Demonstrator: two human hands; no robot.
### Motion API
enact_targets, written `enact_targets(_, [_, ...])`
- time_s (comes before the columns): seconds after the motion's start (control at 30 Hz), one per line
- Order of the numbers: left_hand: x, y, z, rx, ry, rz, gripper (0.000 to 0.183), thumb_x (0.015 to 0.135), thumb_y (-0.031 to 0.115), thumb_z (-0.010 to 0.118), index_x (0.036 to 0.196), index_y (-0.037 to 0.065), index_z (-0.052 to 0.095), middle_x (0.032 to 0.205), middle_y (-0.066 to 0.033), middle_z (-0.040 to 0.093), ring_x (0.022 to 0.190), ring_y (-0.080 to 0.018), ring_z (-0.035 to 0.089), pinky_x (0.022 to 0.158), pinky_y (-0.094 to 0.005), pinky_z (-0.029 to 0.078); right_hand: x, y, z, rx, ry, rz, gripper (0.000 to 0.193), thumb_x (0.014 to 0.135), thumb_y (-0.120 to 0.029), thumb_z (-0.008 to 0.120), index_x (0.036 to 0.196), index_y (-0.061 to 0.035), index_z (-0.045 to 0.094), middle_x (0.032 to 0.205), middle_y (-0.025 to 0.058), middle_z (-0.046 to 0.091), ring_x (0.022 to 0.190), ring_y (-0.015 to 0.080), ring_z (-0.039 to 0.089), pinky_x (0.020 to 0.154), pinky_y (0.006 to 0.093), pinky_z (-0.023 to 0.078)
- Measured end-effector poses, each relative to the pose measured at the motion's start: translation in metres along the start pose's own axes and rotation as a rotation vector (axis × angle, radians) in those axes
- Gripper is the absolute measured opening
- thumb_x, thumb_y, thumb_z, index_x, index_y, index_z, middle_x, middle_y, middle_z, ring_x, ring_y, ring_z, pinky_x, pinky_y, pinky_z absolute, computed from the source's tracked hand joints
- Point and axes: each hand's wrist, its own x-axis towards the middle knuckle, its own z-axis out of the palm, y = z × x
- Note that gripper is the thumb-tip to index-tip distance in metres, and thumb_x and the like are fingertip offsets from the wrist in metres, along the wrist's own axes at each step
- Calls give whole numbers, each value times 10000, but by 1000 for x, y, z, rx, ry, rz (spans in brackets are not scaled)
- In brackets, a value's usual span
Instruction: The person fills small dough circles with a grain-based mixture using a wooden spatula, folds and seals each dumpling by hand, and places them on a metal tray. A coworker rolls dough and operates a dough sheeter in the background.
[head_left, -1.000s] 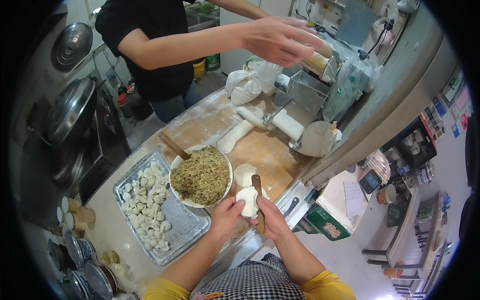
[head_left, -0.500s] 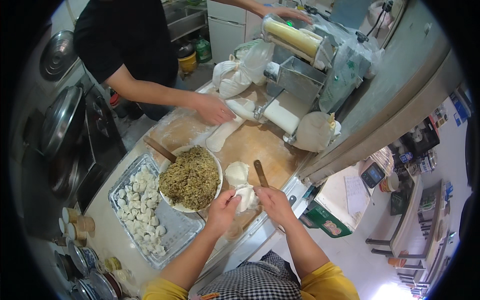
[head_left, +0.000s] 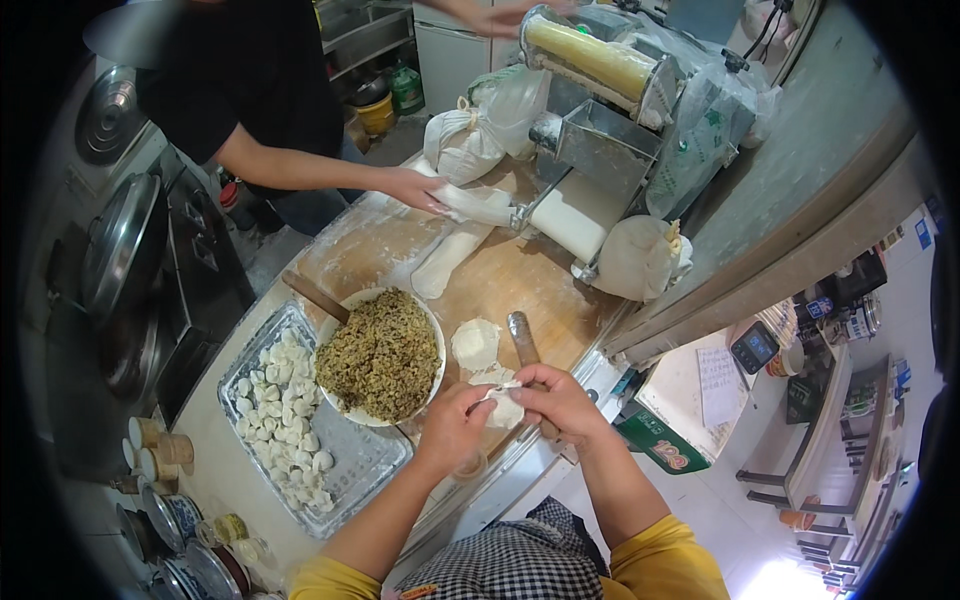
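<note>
My left hand (head_left: pixel 455 425) and my right hand (head_left: pixel 562 402) meet over the near end of the board, fingertips closed on the edges of a dumpling (head_left: pixel 502 402), whose pale wrapper is gathered between them. A flat stick-like spatula (head_left: pixel 521 340) runs under my right hand, its lower end showing below the palm; whether that hand grips it I cannot tell. Just beyond my fingers lie round dough wrappers (head_left: pixel 476 343). To the left stands a white bowl (head_left: pixel 441 345) heaped with greenish-brown filling (head_left: pixel 380 355), a wooden handle (head_left: pixel 316 297) sticking out. Folded dumplings (head_left: pixel 285 430) cover much of a metal tray (head_left: pixel 365 470).
Across the floury board (head_left: pixel 540 290), a co-worker's hand (head_left: pixel 415 188) holds a dough strip (head_left: pixel 470 205) by a dough-rolling machine (head_left: pixel 590 170). Another strip (head_left: pixel 450 260) lies nearer. Tied white bags (head_left: pixel 465 150) stand at the back; a green-sided box (head_left: pixel 665 440) is on my right.
My right hand has shifted inward and my fingers have closed together over the wrapper. The spatula under it has turned, its top now looking greyer. The co-worker's near hand has lifted the dough strip.
</note>
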Motion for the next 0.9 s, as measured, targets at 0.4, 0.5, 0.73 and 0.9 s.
enact_targets(0.4, [-17,-6,6,-662,-19,-382,231,981,126,512,1159,21,616,982,-32,666,828,-92,594,709,-270,496,-22,-3,-6,-1044,453,-351,219,915,-234,598,983,-59,710,977,171,660,901,353,629,796,404,500])
enact_targets(0.5, [-31,-19,11,-865,-60,-299,270,995,120,475,1213,5,586,1052,-45,656,885,-122,631,734,-260,522,-28,20,30,-612,280,-326,261,910,-233,654,1101,-57,672,939,66,688,834,135,621,752,283,501])
enact_targets(0.73, [-91,-14,-19,-775,6,-293,272,1012,188,454,1192,33,587,1070,-44,651,894,-105,630,688,-244,510,-70,30,68,-538,77,-385,272,960,-156,563,1213,-77,625,934,81,697,775,163,650,738,283,517])
enact_targets(0.9, [-142,-54,-39,-957,160,-475,302,987,107,419,1246,-29,492,1068,-154,636,946,-287,667,777,-400,564,-113,58,56,-657,11,-242,503,978,-162,453,1462,-196,323,1065,119,684,830,271,665,755,357,526])
